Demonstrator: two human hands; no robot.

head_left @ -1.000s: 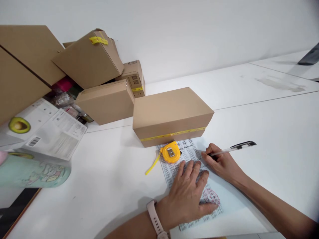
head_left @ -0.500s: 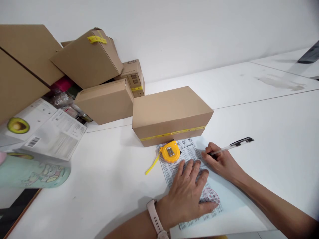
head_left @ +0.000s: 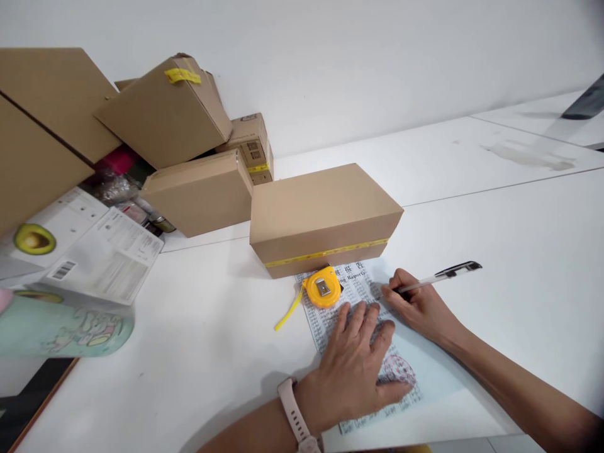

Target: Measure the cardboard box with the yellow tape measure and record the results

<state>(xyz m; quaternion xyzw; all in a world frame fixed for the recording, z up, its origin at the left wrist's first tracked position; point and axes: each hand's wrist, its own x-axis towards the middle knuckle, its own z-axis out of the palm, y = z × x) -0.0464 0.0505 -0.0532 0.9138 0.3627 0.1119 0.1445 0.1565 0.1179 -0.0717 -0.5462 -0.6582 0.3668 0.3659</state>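
My left hand (head_left: 353,365) lies flat on a printed paper sheet (head_left: 406,393) covered in handwriting and bearing a red round stamp; its fingers are spread. A pen (head_left: 436,278) with a clear barrel and black cap end is pinched in my right hand (head_left: 422,311), which rests at the sheet's right side. The pen's tip is hidden by my fingers. An orange tape measure (head_left: 323,287) with a yellow strap sits on the upper left part of the sheet. Just behind it stands a closed cardboard box (head_left: 325,207) with yellow tape along its front, touching the sheet's top edge.
More cardboard boxes (head_left: 165,119) are piled at the back left by the wall. A white avocado-printed package (head_left: 104,251) and a mint-green bottle (head_left: 70,327) lie at the left. The white table (head_left: 212,365) ends near the bottom of the view.
My right hand and the pen have shifted very slightly. My left hand, the sheet, the tape measure and the boxes stay as they were.
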